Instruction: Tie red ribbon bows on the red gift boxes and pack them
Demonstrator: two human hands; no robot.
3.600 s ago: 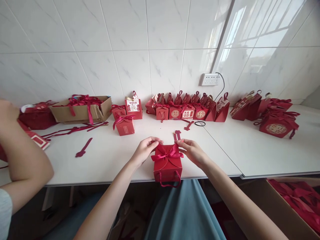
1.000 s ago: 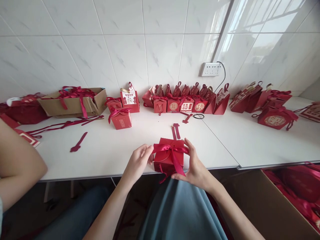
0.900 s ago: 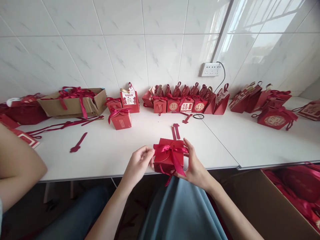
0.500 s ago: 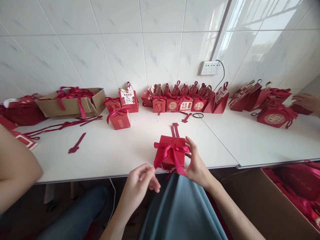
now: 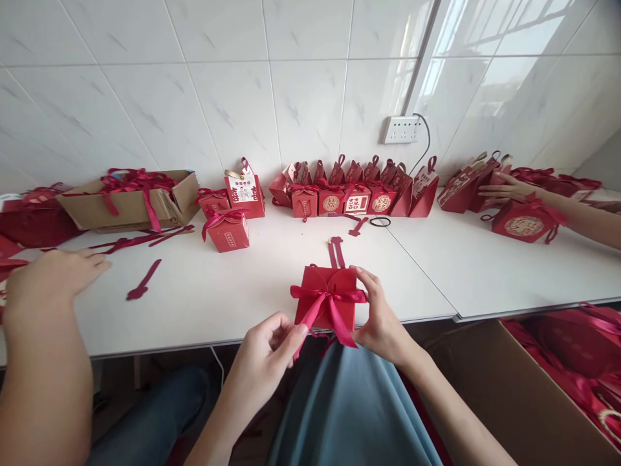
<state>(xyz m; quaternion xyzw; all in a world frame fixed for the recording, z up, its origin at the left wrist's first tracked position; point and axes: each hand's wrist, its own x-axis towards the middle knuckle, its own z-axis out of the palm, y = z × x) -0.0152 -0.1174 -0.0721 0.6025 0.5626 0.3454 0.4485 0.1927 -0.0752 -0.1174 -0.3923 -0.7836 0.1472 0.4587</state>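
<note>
A red gift box with a crimson ribbon bow sits at the table's front edge before me. My left hand pinches the left ribbon tail between thumb and fingers. Around the right side of the box, my right hand holds it with the thumb low and the fingers higher up. The other ribbon tail hangs loose down the front. Just behind the box lie dark red strap pieces.
Finished-looking red boxes line the wall. A cardboard box of ribbons stands back left, a carton lower right. Co-workers' hands reach in at left and right. A black ring lies mid-table.
My left hand has taken hold of the left ribbon tail and draws it down. The left co-worker's hand has come into view over the table; the right co-worker's hand reaches further in.
</note>
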